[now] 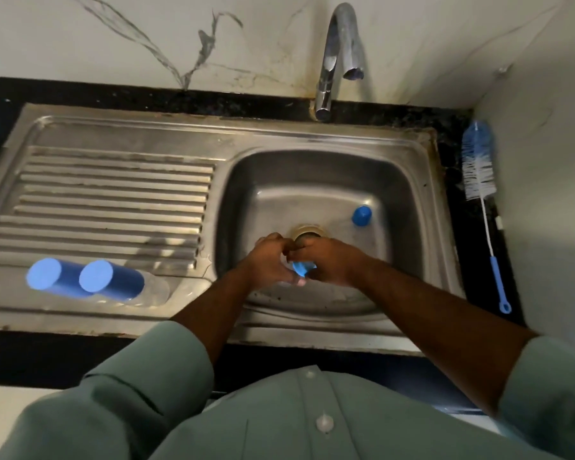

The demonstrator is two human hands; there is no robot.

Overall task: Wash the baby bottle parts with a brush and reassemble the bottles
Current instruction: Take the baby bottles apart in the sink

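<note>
Hands, left hand (269, 260) and right hand (329, 262), both grip a blue bottle part (301, 268) over the sink (405, 180) basin; probably light, wet, slippery — hold its rim firmly.

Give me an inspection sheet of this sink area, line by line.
Surface: steel sink with ribbed drainboard, set in a dark counter.
Job's things: two capped bottles stand on the drainboard; blue cap in the basin; bottle brush lies on the counter at right; blue bottle part held over the basin.
Clutter: nothing seen.
Grippers: left hand and right hand both grip the blue part.
Cables: nothing seen.
Surroundings: faucet, no water seen running; marble-pattern wall.
</note>
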